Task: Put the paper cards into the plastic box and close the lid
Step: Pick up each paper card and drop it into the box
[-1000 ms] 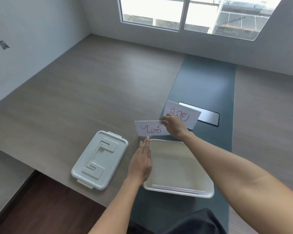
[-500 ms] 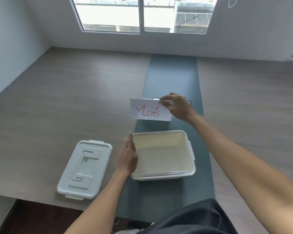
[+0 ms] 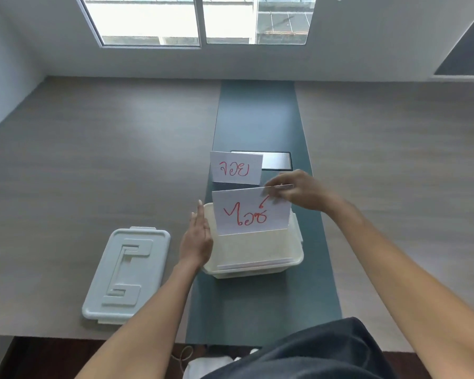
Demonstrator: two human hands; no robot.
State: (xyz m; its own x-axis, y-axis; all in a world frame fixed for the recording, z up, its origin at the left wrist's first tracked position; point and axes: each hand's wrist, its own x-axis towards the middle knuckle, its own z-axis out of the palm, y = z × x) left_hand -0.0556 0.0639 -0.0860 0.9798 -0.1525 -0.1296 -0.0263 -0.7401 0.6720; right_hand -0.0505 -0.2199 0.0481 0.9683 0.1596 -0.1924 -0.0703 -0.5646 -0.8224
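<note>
- Paper card: pinched at its top corner by right hand, upright above plastic box.
- Left hand: flat, fingers extended, against the box's left wall.
- Lid: lying on desk, left of box.

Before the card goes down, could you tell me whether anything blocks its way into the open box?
Nothing visible does. The card in the right hand hangs over the open plastic box; the lid lies off to the left, and the left hand rests against the box's outer left wall.

A grey wood-grain table carries a dark teal strip down its middle — a dark rectangular panel is set into it. A window lies beyond.
</note>
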